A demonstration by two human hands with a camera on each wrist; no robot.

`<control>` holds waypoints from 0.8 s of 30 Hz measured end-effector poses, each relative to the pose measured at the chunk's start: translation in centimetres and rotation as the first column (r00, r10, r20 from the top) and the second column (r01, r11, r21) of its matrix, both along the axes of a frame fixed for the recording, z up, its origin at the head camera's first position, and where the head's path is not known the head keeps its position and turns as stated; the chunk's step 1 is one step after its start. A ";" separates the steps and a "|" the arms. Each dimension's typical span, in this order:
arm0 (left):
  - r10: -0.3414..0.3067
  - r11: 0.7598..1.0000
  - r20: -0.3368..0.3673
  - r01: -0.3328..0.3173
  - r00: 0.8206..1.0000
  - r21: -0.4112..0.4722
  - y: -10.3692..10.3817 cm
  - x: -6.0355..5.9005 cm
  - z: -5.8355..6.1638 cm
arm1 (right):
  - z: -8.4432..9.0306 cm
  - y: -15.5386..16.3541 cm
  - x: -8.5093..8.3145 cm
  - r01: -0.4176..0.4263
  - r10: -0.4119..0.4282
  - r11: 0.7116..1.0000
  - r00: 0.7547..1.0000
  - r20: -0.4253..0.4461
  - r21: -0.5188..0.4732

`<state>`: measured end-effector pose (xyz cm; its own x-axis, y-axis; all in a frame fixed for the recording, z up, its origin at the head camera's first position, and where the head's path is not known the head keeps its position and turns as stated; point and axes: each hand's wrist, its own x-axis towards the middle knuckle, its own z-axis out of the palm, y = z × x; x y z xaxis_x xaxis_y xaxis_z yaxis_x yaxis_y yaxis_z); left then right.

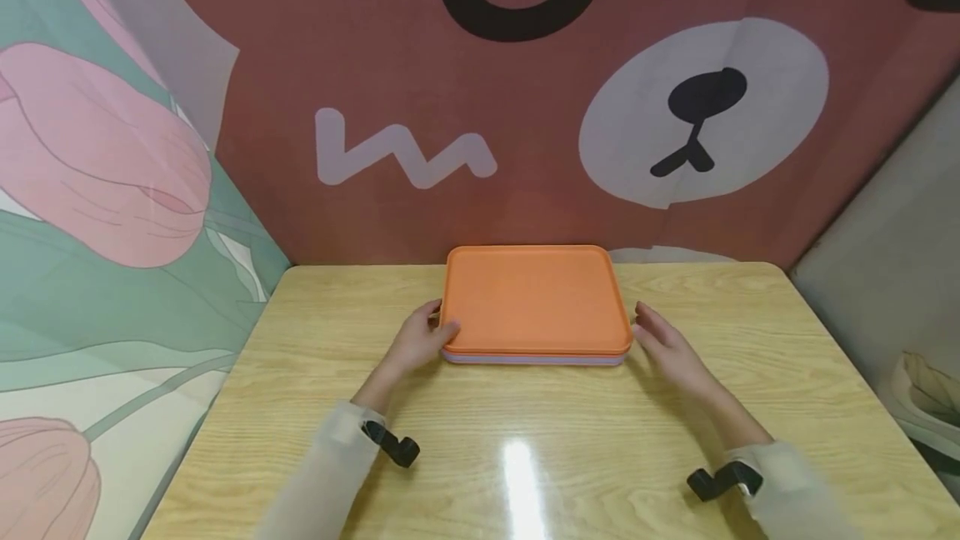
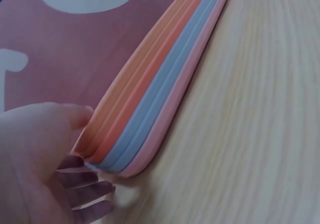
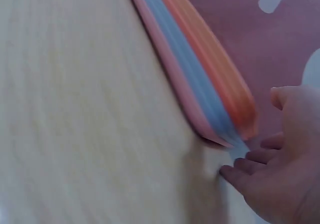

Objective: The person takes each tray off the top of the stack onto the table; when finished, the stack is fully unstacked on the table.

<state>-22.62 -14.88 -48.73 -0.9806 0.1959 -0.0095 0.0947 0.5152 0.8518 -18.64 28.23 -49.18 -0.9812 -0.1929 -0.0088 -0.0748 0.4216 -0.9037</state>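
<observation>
A stack of shallow rectangular trays lies on the table, with an orange tray [image 1: 536, 298] on top. Seen from the wrists, the layers run orange, then pale blue trays [image 2: 142, 129], then a pink tray [image 3: 172, 78] at the bottom. My left hand [image 1: 420, 337] pinches the orange edge at the stack's near left corner, thumb over the rim and index finger at the side; its other fingers spread loosely beside the stack. At the near right corner, my right hand [image 1: 675, 357] stands with fingers extended and thumb apart, close beside the edge.
The wood-grain table [image 1: 525, 440] reaches back to a wall hanging [image 1: 405, 65] with a cartoon bear, right behind the stack. A flower-patterned cloth [image 1: 105, 190] borders the left side. Beyond the table's right edge lies a beige item [image 1: 930, 386].
</observation>
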 end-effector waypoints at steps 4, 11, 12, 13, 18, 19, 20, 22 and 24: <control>0.030 0.999 -0.040 -0.030 0.999 -0.019 0.7 0.1 -0.1 | -1.3 -1.1 -0.1 0.028 -0.025 0.996 0.999 0.026 -0.086; 0.075 0.995 -0.091 -0.080 0.993 -0.059 0.8 0.4 0.2 | -2.3 -1.8 0.3 -0.041 0.052 0.957 0.998 0.031 -0.287; 0.076 0.995 -0.089 -0.081 0.993 -0.056 0.8 0.4 0.3 | -2.4 -1.8 0.3 -0.041 0.051 0.956 0.998 0.024 -0.291; 0.078 0.994 -0.092 -0.084 0.993 -0.064 0.8 0.4 0.4 | -2.4 -1.8 0.4 -0.042 0.050 0.955 0.999 0.021 -0.294; 0.073 0.993 -0.124 -0.084 0.990 -0.083 0.6 0.2 0.6 | -2.6 -1.7 0.3 -0.056 0.069 0.948 0.997 0.029 -0.315; 0.072 0.993 -0.132 -0.083 0.989 -0.080 0.5 0.2 0.7 | -2.7 -1.7 0.3 -0.057 0.073 0.943 0.997 0.035 -0.328; 0.073 0.994 -0.135 -0.082 0.988 -0.068 0.4 0.1 0.8 | -2.7 -1.8 0.3 -0.058 0.076 0.937 0.996 0.039 -0.343; 0.082 0.996 -0.133 -0.085 0.988 -0.017 0.2 0.0 1.1 | -2.7 -1.9 0.2 -0.055 0.077 0.929 0.996 0.046 -0.367; 0.084 0.995 -0.122 -0.077 0.989 0.060 0.0 0.0 1.5 | -2.7 -1.9 0.2 -0.047 0.077 0.918 0.995 0.060 -0.395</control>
<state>-22.62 -14.87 -47.21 -0.9861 0.1130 0.1215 0.1612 0.4782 0.8633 -18.44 26.33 -51.88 -0.9668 -0.2556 0.0091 -0.0169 0.0286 -0.9994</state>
